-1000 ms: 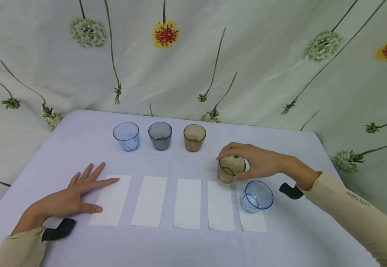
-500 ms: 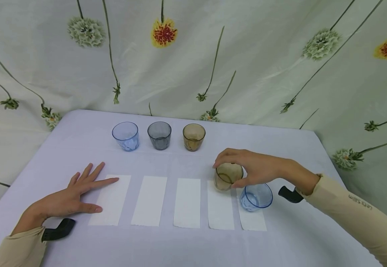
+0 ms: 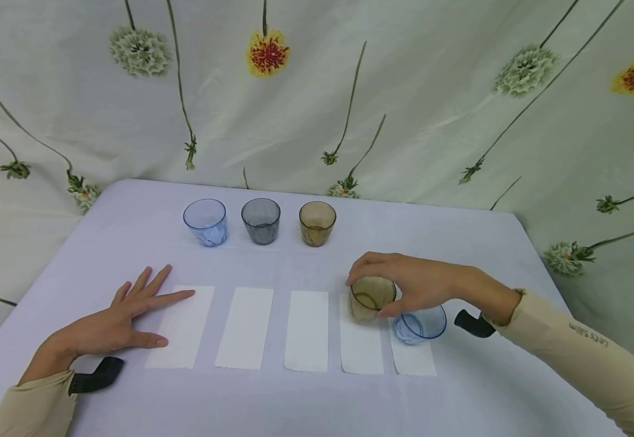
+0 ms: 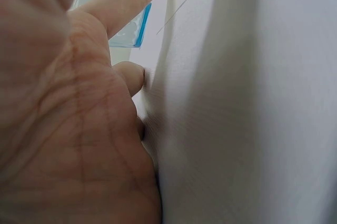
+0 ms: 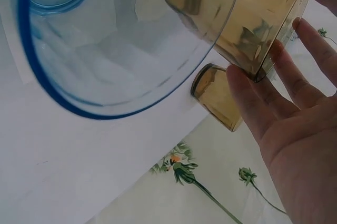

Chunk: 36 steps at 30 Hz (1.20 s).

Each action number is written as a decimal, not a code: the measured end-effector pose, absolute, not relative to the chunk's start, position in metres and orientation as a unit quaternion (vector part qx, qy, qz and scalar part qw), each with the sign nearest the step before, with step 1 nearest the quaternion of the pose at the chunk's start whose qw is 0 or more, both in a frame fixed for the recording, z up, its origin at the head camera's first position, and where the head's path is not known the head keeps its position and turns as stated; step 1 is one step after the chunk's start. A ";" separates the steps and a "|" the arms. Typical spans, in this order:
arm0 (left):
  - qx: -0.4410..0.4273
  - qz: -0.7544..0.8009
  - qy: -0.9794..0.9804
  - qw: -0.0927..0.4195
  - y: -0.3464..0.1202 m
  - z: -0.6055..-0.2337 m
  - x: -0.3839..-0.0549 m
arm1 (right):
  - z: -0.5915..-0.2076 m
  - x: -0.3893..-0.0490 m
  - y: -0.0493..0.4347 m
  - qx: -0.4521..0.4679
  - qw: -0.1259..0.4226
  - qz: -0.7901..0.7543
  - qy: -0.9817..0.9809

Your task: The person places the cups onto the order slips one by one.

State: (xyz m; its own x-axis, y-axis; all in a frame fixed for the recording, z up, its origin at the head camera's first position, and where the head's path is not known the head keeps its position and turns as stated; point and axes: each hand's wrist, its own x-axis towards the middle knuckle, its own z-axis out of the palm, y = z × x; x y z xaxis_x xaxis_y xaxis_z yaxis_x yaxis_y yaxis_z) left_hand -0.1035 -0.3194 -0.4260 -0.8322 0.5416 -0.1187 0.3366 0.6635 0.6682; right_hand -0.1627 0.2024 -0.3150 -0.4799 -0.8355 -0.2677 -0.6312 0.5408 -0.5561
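My right hand point(image 3: 410, 281) grips an amber glass point(image 3: 370, 300) near its rim, thumb on the near side and fingers round the far side. In the head view the glass overlaps the upper part of the fourth white paper strip point(image 3: 362, 352). Just right of it a light blue glass point(image 3: 422, 326) stands on the fifth strip point(image 3: 415, 361); its blue rim looms large in the right wrist view. My left hand point(image 3: 112, 325) rests on the tablecloth with fingers spread, the index fingertip and thumb at the first paper strip point(image 3: 180, 331).
Along the back stand a blue glass point(image 3: 207, 227), a grey glass point(image 3: 261, 224) and a brown glass point(image 3: 317, 227). Two more paper strips, the second point(image 3: 245, 328) and the third point(image 3: 306, 331), lie mid-table. A flowered cloth point(image 3: 432, 121) hangs behind the table.
My right hand has brought the amber glass toward me and slightly left, over the fourth strip. The left hand has kept its place, and the other glasses stand where they were.
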 end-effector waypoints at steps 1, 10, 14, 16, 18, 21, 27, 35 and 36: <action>0.244 0.330 0.898 0.156 -0.319 -0.426 -0.104 | -0.315 -0.162 0.202 -0.439 0.261 -0.194 0.837; 0.236 0.340 0.896 0.162 -0.319 -0.427 -0.105 | -0.318 -0.154 0.199 -0.443 0.269 -0.182 0.836; 0.236 0.339 0.896 0.162 -0.319 -0.427 -0.105 | -0.321 -0.152 0.198 -0.452 0.268 -0.181 0.832; 0.236 0.338 0.897 0.162 -0.318 -0.426 -0.104 | -0.321 -0.151 0.197 -0.457 0.266 -0.180 0.830; 0.237 0.337 0.897 0.162 -0.318 -0.426 -0.105 | -0.321 -0.151 0.197 -0.460 0.263 -0.176 0.830; 0.237 0.334 0.898 0.162 -0.318 -0.425 -0.105 | -0.320 -0.150 0.196 -0.461 0.260 -0.176 0.830; 0.239 0.331 0.899 0.159 -0.319 -0.425 -0.104 | -0.321 -0.148 0.196 -0.458 0.266 -0.177 0.830; 0.243 0.332 0.897 0.158 -0.319 -0.425 -0.104 | -0.324 -0.147 0.196 -0.457 0.265 -0.173 0.831; 0.243 0.332 0.898 0.158 -0.319 -0.425 -0.104 | -0.324 -0.147 0.196 -0.456 0.266 -0.173 0.832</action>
